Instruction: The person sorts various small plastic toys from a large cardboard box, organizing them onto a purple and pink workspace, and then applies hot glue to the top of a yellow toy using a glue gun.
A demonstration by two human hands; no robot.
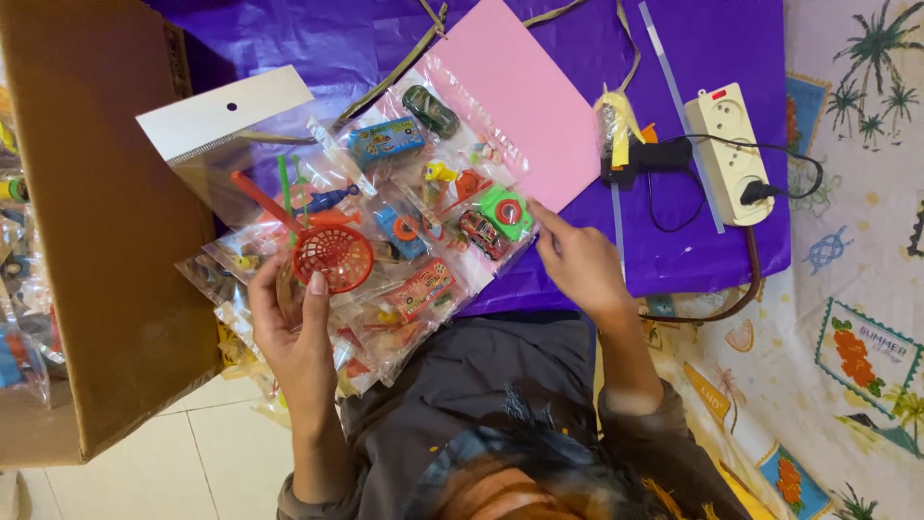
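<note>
From the head camera, the work in hand looks like sorting small toys in clear packets — a fan of them lies spread over a purple sheet (712,58). The left hand (294,332) is closed around a clear toy packet (289,207) with a red net scoop (332,257) inside, thumb pressed on the scoop's rim. The right hand (577,265) has its fingers curled, pinching the edge of the packet row (452,207) just beside a green round toy (507,214); whether it grips firmly I cannot tell. The next move, as I judge it, calls for a steady pinch so that neighbouring packets do not drag along.

Beyond the right hand lies a pink card (525,101), and further out a glue gun (640,154) beside a white power strip (731,149) — its cord (731,308) loops near the right wrist and could snag. A cardboard box (106,212) stands outside the left hand.
</note>
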